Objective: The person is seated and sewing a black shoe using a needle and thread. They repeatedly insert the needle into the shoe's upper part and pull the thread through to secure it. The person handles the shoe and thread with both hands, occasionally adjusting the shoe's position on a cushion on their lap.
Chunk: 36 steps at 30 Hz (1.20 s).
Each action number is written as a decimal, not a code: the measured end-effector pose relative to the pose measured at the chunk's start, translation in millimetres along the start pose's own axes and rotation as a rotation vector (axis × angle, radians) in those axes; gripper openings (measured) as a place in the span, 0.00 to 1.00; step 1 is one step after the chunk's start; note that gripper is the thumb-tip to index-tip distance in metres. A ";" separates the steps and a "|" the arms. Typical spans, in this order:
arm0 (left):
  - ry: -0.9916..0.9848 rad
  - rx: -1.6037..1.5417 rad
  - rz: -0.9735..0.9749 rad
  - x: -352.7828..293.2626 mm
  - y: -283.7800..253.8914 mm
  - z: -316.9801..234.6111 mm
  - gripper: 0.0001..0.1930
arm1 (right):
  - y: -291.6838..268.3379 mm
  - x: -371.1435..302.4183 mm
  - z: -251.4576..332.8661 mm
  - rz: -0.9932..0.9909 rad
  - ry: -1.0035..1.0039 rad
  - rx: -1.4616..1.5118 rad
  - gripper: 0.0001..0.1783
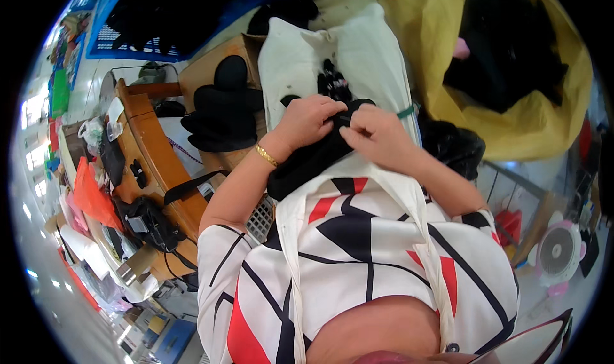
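My left hand [308, 122] and my right hand [378, 135] are close together in front of my chest, fingers pinched on a black fabric piece [304, 166]. The piece is soft and slopes down to the left beneath my wrists; its exact kind cannot be made out. Both hands are above a white cloth surface [294, 50]. Just beyond my fingers, a bunch of small black things [332, 86] lies on that cloth. To the left of my left hand, several padded black pieces [224, 111] are stacked on a cardboard box [198, 76].
At the far right stands a big yellow bag [422, 18] holding black material. A blue crate [102, 25] with black items is at the far left. A wooden desk [150, 146] carries a black bag [150, 223]. On the right is a small fan [558, 252].
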State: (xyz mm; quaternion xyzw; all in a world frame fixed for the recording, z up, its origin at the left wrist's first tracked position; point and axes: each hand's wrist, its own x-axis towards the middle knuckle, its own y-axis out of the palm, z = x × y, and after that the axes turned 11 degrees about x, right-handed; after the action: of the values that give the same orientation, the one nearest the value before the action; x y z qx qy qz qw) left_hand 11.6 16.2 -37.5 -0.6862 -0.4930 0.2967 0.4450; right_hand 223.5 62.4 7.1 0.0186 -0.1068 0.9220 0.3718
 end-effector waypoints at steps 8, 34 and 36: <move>-0.036 -0.276 -0.068 16.9 -24.1 -11.9 0.19 | -47.2 5.1 -9.0 -0.128 0.335 0.352 0.10; -0.517 -0.770 0.375 4.4 -22.7 -2.1 0.06 | -13.0 14.5 -37.4 0.156 0.010 -0.382 0.04; -0.454 -0.756 0.359 3.6 -18.4 4.1 0.05 | -13.1 14.9 -38.5 0.174 0.009 -0.403 0.04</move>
State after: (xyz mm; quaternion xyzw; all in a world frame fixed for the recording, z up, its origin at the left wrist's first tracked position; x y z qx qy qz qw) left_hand 1.7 23.0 -22.6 -0.7922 -0.5249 0.3111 -0.0131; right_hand 223.5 89.9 -26.4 -0.0696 -0.2886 0.9105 0.2877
